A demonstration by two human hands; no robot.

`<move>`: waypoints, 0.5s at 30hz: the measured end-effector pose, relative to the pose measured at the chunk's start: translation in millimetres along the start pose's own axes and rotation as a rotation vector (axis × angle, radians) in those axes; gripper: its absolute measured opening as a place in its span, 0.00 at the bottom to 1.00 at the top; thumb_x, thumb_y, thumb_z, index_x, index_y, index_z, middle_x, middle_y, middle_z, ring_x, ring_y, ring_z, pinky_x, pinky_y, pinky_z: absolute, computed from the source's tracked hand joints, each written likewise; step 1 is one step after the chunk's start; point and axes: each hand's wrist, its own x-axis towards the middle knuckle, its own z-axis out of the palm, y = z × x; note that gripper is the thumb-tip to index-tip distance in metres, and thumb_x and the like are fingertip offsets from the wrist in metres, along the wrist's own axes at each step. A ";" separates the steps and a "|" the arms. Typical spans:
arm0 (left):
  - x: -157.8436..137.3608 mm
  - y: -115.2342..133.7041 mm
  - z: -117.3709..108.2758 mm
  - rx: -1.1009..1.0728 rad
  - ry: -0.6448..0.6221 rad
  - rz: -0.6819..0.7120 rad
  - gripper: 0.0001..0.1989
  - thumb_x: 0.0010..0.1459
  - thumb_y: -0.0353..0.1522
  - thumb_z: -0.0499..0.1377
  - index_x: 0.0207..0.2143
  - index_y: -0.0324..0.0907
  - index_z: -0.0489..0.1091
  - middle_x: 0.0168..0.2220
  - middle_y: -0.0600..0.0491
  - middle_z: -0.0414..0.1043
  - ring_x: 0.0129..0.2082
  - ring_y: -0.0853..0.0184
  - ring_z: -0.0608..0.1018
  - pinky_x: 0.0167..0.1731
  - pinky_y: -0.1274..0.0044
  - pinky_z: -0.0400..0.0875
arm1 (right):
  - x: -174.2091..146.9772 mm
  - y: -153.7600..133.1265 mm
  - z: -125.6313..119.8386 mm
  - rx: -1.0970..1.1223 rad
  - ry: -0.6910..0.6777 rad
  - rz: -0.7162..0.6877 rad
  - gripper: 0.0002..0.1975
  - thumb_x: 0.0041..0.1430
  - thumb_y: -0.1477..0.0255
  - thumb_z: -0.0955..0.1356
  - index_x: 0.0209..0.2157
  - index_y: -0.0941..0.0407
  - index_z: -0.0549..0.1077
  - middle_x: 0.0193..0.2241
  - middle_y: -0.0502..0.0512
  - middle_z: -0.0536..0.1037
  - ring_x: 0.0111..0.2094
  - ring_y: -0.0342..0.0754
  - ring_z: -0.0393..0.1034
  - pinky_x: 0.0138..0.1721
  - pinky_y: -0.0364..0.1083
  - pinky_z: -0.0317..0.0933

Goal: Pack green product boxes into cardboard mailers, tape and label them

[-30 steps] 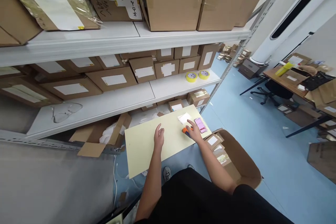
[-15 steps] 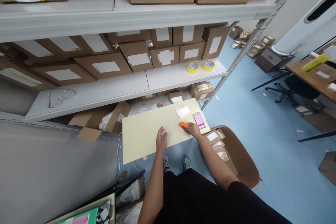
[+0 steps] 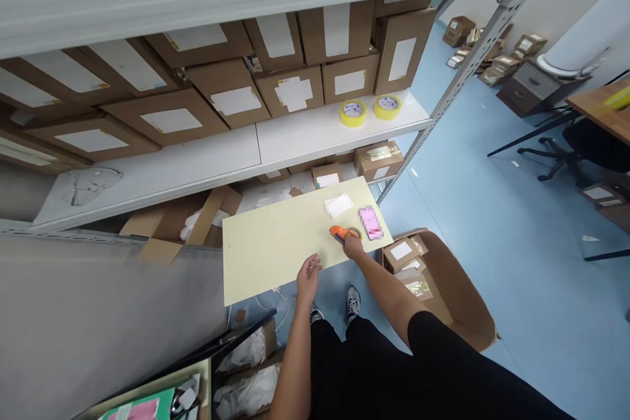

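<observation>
The right hand is wrapped around an orange and dark-blue plastic tape dispenser, which it holds over the right half of a pale-yellow, smooth rectangular tabletop. The left hand is half-curled at the tabletop's near edge, its fingers loosely bent and a little apart; whether it touches the edge or pinches anything small, I cannot tell.

Just beyond the dispenser lie flat white paper slips, and to its right a rectangular phone with a pink screen, blurred into coarse squares. Past the tabletop, a smooth grey-white shelf bears two round yellow tape rolls and stacked brown cardboard boxes with white labels. Beside the tabletop's right end stands a large, topless brown cardboard carton with smaller taped parcels inside.
</observation>
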 end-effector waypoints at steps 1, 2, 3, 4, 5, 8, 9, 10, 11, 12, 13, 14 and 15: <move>0.9 2.1 1.5 -0.002 -0.006 -0.002 0.28 0.53 0.49 0.66 0.51 0.42 0.76 0.45 0.43 0.81 0.38 0.61 0.84 0.48 0.65 0.76 | -0.4 0.5 -0.6 0.015 0.000 -0.008 0.22 0.63 0.76 0.67 0.58 0.63 0.67 0.49 0.72 0.79 0.51 0.62 0.74 0.51 0.53 0.64; 2.2 4.4 2.5 -0.003 -0.009 0.000 0.28 0.53 0.49 0.66 0.50 0.41 0.76 0.44 0.44 0.81 0.38 0.61 0.84 0.48 0.65 0.76 | -1.9 1.1 -1.3 0.033 0.008 -0.023 0.22 0.62 0.76 0.67 0.58 0.63 0.67 0.49 0.71 0.79 0.50 0.61 0.74 0.50 0.53 0.65; 3.7 6.8 2.8 -0.006 -0.011 0.006 0.28 0.53 0.49 0.66 0.50 0.41 0.76 0.43 0.44 0.81 0.37 0.61 0.84 0.48 0.65 0.76 | -4.1 1.8 -2.2 0.056 0.025 -0.039 0.23 0.62 0.77 0.67 0.58 0.63 0.67 0.48 0.70 0.79 0.49 0.61 0.75 0.50 0.53 0.65; 5.6 9.4 2.6 -0.011 -0.011 0.013 0.28 0.52 0.49 0.66 0.50 0.41 0.76 0.42 0.44 0.81 0.37 0.62 0.84 0.48 0.66 0.76 | -6.8 2.4 -3.2 0.082 0.046 -0.055 0.23 0.61 0.77 0.67 0.59 0.63 0.66 0.48 0.69 0.79 0.50 0.62 0.75 0.50 0.53 0.66; 7.8 12.4 1.9 -0.016 -0.013 0.021 0.29 0.52 0.49 0.66 0.51 0.41 0.76 0.42 0.45 0.81 0.37 0.62 0.84 0.47 0.66 0.76 | -9.8 2.5 -4.3 0.102 0.071 -0.069 0.24 0.61 0.77 0.67 0.59 0.63 0.66 0.49 0.69 0.79 0.50 0.62 0.75 0.51 0.53 0.66; 15.9 24.6 -1.9 -0.025 -0.018 0.049 0.28 0.52 0.48 0.65 0.51 0.41 0.76 0.40 0.46 0.81 0.37 0.62 0.84 0.46 0.67 0.76 | -17.6 -2.2 -10.1 0.205 0.151 -0.122 0.26 0.62 0.74 0.66 0.61 0.60 0.64 0.51 0.67 0.78 0.54 0.63 0.73 0.54 0.55 0.67; 19.1 30.1 -3.6 -0.026 -0.018 0.064 0.28 0.51 0.48 0.65 0.50 0.41 0.76 0.40 0.46 0.81 0.36 0.62 0.84 0.46 0.67 0.76 | -19.8 -6.1 -13.5 0.267 0.176 -0.152 0.26 0.62 0.72 0.66 0.62 0.59 0.63 0.53 0.67 0.77 0.56 0.63 0.72 0.55 0.56 0.67; 22.4 36.5 -5.6 -0.024 -0.017 0.081 0.28 0.52 0.48 0.65 0.50 0.41 0.76 0.39 0.46 0.81 0.36 0.62 0.83 0.46 0.67 0.76 | -21.9 -11.4 -18.1 0.338 0.199 -0.190 0.27 0.62 0.71 0.66 0.62 0.59 0.63 0.54 0.67 0.76 0.57 0.63 0.71 0.56 0.56 0.66; 25.8 43.7 -7.9 -0.021 -0.017 0.099 0.28 0.52 0.47 0.65 0.50 0.41 0.76 0.39 0.46 0.81 0.37 0.62 0.83 0.46 0.67 0.76 | -24.3 -18.3 -23.9 0.413 0.221 -0.231 0.27 0.62 0.70 0.66 0.62 0.59 0.63 0.56 0.67 0.74 0.58 0.62 0.69 0.57 0.57 0.66; 29.1 51.7 -10.5 -0.018 -0.017 0.116 0.27 0.52 0.47 0.65 0.51 0.41 0.75 0.40 0.46 0.81 0.37 0.62 0.83 0.47 0.67 0.76 | -27.1 -26.6 -31.0 0.479 0.242 -0.272 0.27 0.62 0.69 0.66 0.62 0.58 0.63 0.58 0.68 0.73 0.60 0.62 0.68 0.59 0.58 0.65; 32.3 60.4 -13.5 -0.016 -0.020 0.132 0.27 0.53 0.47 0.65 0.51 0.41 0.75 0.40 0.46 0.81 0.37 0.62 0.83 0.48 0.66 0.76 | -30.5 -36.2 -39.2 0.531 0.263 -0.309 0.27 0.63 0.68 0.66 0.62 0.58 0.63 0.59 0.68 0.72 0.61 0.62 0.67 0.60 0.59 0.64; 35.4 69.7 -16.9 -0.016 -0.022 0.147 0.28 0.54 0.46 0.64 0.52 0.41 0.74 0.40 0.46 0.81 0.37 0.62 0.84 0.48 0.66 0.76 | -34.6 -47.1 -48.5 0.575 0.284 -0.345 0.27 0.63 0.67 0.66 0.62 0.58 0.63 0.60 0.68 0.71 0.62 0.62 0.66 0.61 0.59 0.63; 38.3 79.9 -20.7 -0.017 -0.024 0.162 0.28 0.54 0.46 0.64 0.53 0.40 0.74 0.41 0.46 0.81 0.38 0.62 0.84 0.48 0.65 0.76 | -39.5 -58.8 -58.6 0.617 0.303 -0.383 0.26 0.63 0.66 0.67 0.61 0.57 0.64 0.61 0.68 0.70 0.63 0.62 0.65 0.62 0.59 0.62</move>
